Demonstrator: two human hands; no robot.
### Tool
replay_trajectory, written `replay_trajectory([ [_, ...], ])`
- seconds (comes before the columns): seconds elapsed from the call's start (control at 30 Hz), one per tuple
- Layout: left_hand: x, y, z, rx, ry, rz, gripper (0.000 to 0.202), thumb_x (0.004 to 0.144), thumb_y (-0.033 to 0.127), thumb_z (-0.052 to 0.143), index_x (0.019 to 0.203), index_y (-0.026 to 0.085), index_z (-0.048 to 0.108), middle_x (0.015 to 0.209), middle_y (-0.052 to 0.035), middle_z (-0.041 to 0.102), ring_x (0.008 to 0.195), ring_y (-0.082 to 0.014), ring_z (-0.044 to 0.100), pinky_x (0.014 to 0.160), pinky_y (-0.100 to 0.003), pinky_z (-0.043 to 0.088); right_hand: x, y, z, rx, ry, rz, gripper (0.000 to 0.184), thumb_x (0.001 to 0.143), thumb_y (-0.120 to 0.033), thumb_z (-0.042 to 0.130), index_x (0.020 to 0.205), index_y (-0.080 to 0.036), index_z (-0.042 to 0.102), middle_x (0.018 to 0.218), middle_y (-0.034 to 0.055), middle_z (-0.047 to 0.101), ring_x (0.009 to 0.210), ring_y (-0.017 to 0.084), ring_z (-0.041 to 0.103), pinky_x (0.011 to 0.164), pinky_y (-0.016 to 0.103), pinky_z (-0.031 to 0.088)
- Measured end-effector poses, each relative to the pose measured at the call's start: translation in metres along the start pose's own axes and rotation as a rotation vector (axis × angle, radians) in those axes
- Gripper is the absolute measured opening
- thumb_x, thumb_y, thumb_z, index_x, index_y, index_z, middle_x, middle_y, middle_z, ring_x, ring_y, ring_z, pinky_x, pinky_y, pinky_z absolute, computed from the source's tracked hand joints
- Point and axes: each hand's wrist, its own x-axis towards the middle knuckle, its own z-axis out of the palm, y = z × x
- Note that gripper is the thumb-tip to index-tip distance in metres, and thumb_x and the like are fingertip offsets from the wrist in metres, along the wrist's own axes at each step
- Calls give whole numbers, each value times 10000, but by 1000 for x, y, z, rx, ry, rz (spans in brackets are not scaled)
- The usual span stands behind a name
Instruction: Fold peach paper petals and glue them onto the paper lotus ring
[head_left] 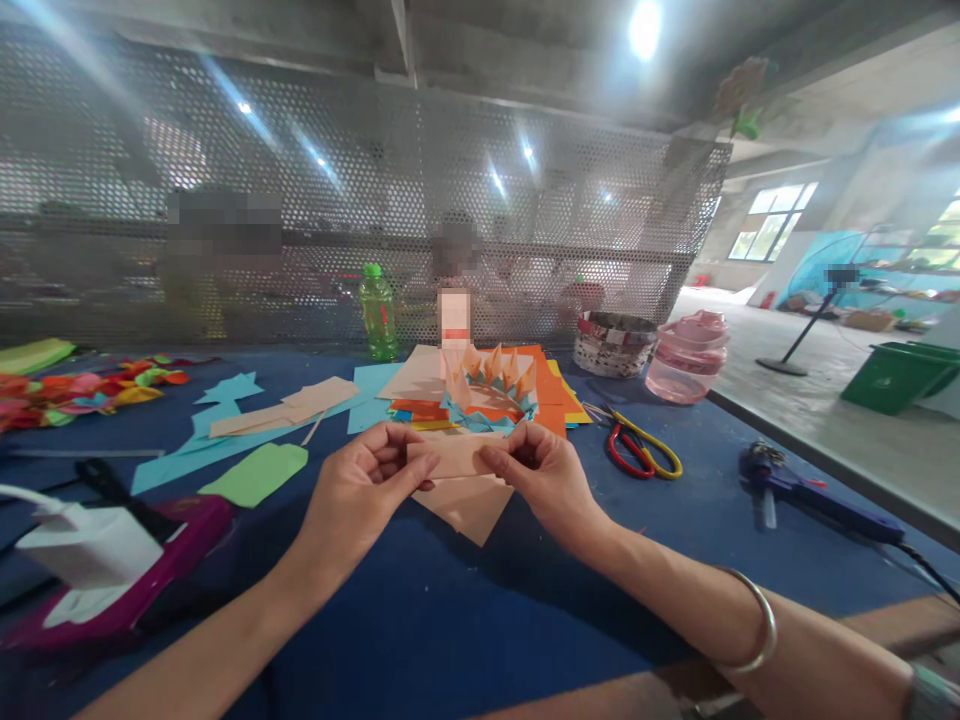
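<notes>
Red, orange and green paper scraps (82, 392) heap at the far left of the blue tabletop (420, 640), with a white charger (90, 545) resting on a magenta object (180, 530) nearer the edge. Light blue cutouts (202, 440) and a green paper piece (257, 474) lie just beside the left hand (360, 490). Its fingers curl inward and pinch the left end of a peach paper strip (450, 455), while the right hand (544, 480) grips the other end with bent fingers. The strip spans the gap between the hands, above a larger peach sheet (469, 512). Beyond them, a green bottle (379, 315) stands left of a paper model with orange points (491, 390). Further right lie red-and-yellow-handled scissors (637, 447), a pink plastic jar (686, 358) and a blue hot glue gun (814, 495). A metal bangle (750, 620) circles the right forearm.
</notes>
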Motion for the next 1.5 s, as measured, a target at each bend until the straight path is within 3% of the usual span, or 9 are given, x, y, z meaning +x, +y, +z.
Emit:
replay_trajectory([
  [0.17, 1, 3, 1, -41, -32, -9, 569, 613, 353, 836, 1051, 219, 498, 657, 53, 710, 651, -159, 686, 674, -255, 554, 1, 1, -1, 12, 3, -51, 388, 668, -438, 775, 703, -198, 471, 594, -57, 522, 537, 82, 473, 520, 219, 344],
  [0.37, 0, 4, 0, -9, -30, -20, 596, 609, 378, 831, 1098, 192, 547, 665, 33, 722, 663, -168, 691, 672, -250, 555, 3, 1, -2, 13, -34, -48, 528, 693, -391, 767, 1113, -208, 505, 573, -97, 529, 530, 87, 478, 534, 217, 339],
  [0.47, 0, 4, -1, 33, -11, -37, 556, 605, 384, 827, 1060, 168, 593, 688, 11, 732, 666, -165, 680, 672, -249, 555, 3, 2, -3, -23, -66, -6, 337, 700, -429, 752, 867, -175, 606, 605, -55, 549, 553, 83, 464, 540, 224, 327],
  [0.53, 1, 5, -1, 46, 3, -41, 528, 590, 380, 833, 1020, 164, 617, 686, 6, 733, 666, -168, 674, 665, -252, 555, 3, 2, -3, -67, -57, 0, 343, 702, -465, 740, 675, -169, 569, 585, -45, 524, 536, 75, 418, 520, 228, 293],
  [0.6, 1, 4, 0, 41, 7, -42, 517, 573, 379, 840, 993, 166, 626, 683, 4, 735, 667, -174, 673, 655, -256, 554, 3, 3, -3, -89, -39, -5, 381, 697, -488, 737, 622, -170, 541, 562, -49, 496, 525, 72, 382, 511, 228, 271],
  [0.8, 1, 4, 1, 14, -18, -66, 505, 583, 361, 840, 995, 167, 623, 686, 2, 736, 656, -172, 673, 654, -267, 550, 2, 1, -3, -84, -44, 1, 389, 692, -512, 728, 646, -174, 541, 574, -45, 492, 538, 81, 387, 518, 228, 285],
  [0.97, 2, 2, -1, -105, -102, -176, 488, 590, 306, 851, 999, 166, 623, 750, -14, 749, 704, -176, 688, 671, -261, 541, 1, 3, -4, -115, -40, -33, 357, 710, -477, 718, 651, -177, 534, 587, -45, 479, 546, 83, 387, 517, 228, 284],
  [1.2, 3, -6, -4, -92, -258, -243, 228, 678, 276, 823, 843, 151, 727, 742, -2, 716, 632, -97, 636, 596, -161, 503, -2, 4, -3, -121, -70, -49, 317, 726, -445, 718, 686, -166, 573, 626, -32, 521, 572, 87, 429, 536, 225, 328],
  [1.5, 3, -9, -4, -46, -234, -279, 209, 666, 303, 831, 791, 154, 754, 731, -24, 740, 670, -130, 685, 610, -174, 531, -2, 4, -2, -126, -74, -43, 283, 728, -417, 704, 692, -162, 585, 624, -33, 513, 578, 87, 426, 544, 226, 327],
])
